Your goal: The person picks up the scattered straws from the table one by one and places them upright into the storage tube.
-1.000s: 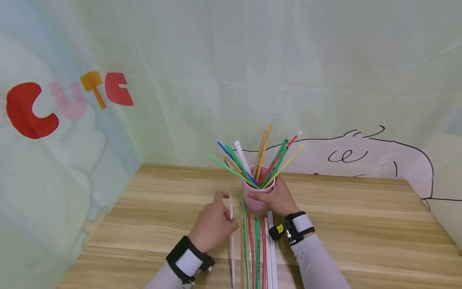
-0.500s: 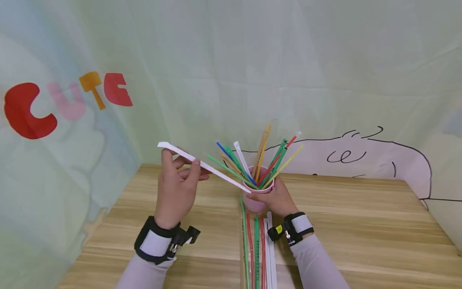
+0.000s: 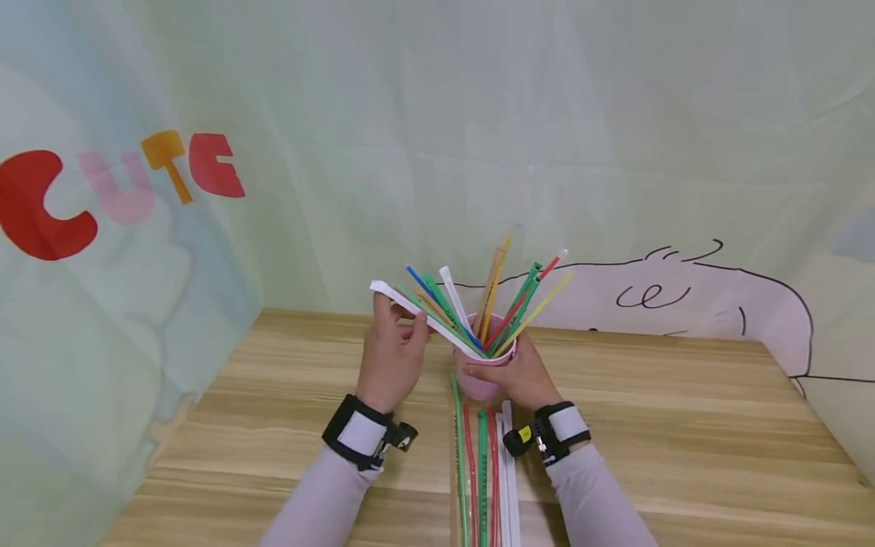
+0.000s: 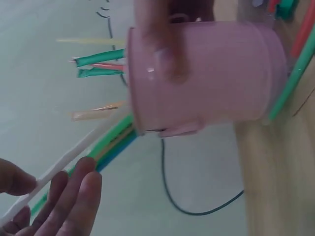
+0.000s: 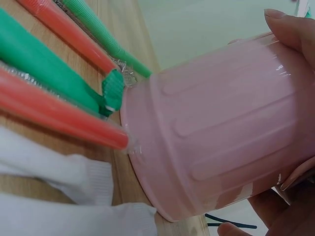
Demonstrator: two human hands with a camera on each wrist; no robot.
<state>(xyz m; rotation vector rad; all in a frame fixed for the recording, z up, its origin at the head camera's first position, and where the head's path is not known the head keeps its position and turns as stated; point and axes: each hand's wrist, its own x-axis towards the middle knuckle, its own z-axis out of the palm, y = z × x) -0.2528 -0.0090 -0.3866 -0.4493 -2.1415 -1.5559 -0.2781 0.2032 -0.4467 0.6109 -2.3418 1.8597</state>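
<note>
The lower ends of the leaning straws (image 3: pixel 491 292) were hidden inside the pink cup (image 3: pixel 478 386), while the row of loose straws (image 3: pixel 493 475) and both sleeves (image 3: pixel 317 494) were cut off by the head view's bottom edge. In the left wrist view, the right hand (image 3: pixel 528 372) was blurred and cropped at the top, and the left hand (image 3: pixel 390 361) and the white straw (image 3: pixel 444 330) were cut off at the left. The lettering (image 3: pixel 482 463) on the loose straws was too small to be read.
</note>
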